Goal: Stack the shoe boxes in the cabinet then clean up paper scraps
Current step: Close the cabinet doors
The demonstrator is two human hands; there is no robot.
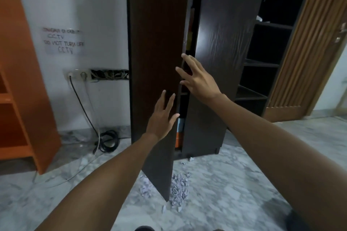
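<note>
A tall dark brown cabinet (221, 47) stands ahead with two doors nearly together. My left hand (163, 116) lies flat, fingers spread, on the left door (155, 47). My right hand (197, 78) is spread against the inner edge of the right door (225, 62). Through the narrow gap between the doors I glimpse stacked shoe boxes (180, 133), a light blue one over an orange one. A pile of small pale paper scraps (178, 187) lies on the marble floor below the left door.
An orange shelf unit (22, 99) stands at the left. Black cables (107, 139) coil on the floor under a wall socket. An open dark shelf unit (266, 58) and a slatted wooden door (308, 62) are at the right.
</note>
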